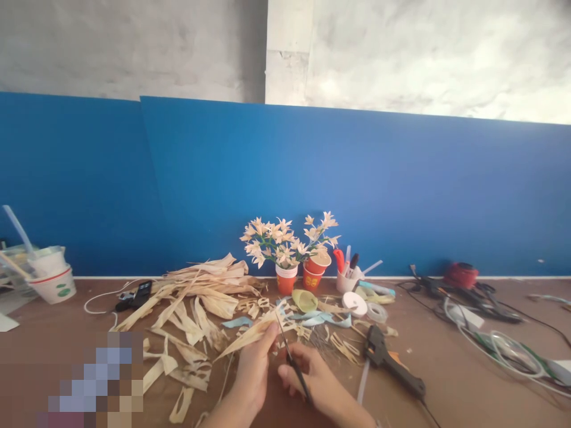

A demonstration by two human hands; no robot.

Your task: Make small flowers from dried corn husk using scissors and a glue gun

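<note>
My left hand point(254, 368) pinches a pale dried husk point(250, 337) near the front middle of the table. Beside it on the right, my right hand point(307, 377) is closed around dark scissors point(289, 356), whose thin blades point up and away, touching or very near the husk's right end. Whether the blades are apart I cannot tell. Beyond my hands lie cut husk scraps point(345, 348) and light blue strips point(319, 319). A heap of dried husks point(214, 279) spreads at the back left of my hands.
Pale flowers point(276, 238) stand in a red paper cup point(286, 282), with a second red cup point(312, 279) alongside. A black glue gun point(392, 361) lies right of my hands. Cables point(499, 351) cover the far right. White cups point(53, 282) stand far left, before a blue partition point(312, 178).
</note>
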